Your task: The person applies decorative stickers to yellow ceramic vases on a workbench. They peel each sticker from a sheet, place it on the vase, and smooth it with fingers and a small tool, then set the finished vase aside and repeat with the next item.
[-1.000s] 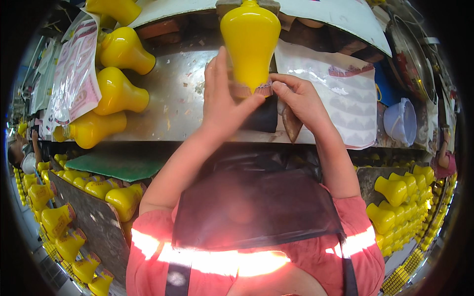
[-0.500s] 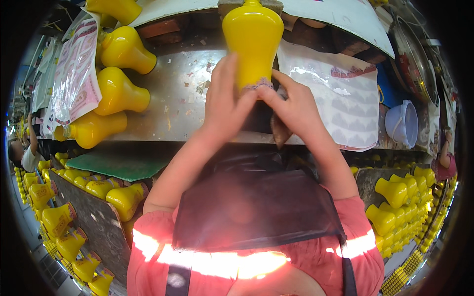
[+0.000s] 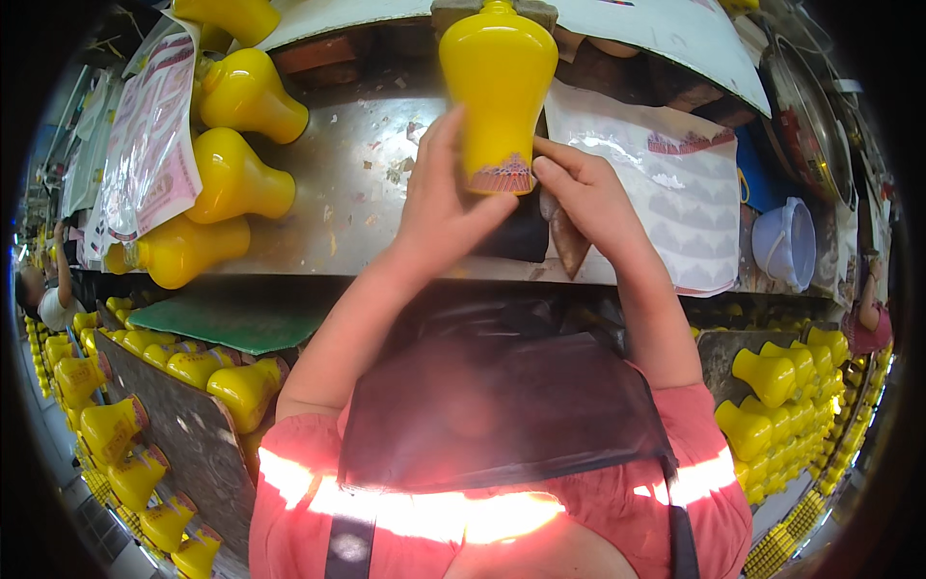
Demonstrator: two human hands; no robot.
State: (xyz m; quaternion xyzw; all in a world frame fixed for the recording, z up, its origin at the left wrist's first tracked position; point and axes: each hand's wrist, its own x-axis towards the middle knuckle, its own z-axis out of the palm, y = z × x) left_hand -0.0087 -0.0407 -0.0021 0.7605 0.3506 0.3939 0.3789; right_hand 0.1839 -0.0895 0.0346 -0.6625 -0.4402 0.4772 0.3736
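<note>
Change since the earlier frame: both hands have closed in on the foot of the yellow vase [image 3: 499,87], the right hand's fingers now drawn tight against its patterned band [image 3: 502,178]. Left hand [image 3: 446,207]: palm and fingers wrapped round the vase's lower left side, holding it. Right hand [image 3: 590,198]: fingertips pinched narrow against the band's right edge. Vase: standing upright on the steel worktable [image 3: 357,183], centre, far side. Handling note: the band looks best smoothed from one edge round, the left hand keeping the vase steady, so no crease or bubble sets. Adjacent: three yellow vases lying on their sides [image 3: 236,179] to the left; printed transfer sheet [image 3: 690,198] to the right; pale plastic cup [image 3: 789,241]. Obscured: a dark object [image 3: 521,232] under the hands, kind uncertain; vase top cut off by the frame; the band's far side unseen.
</note>
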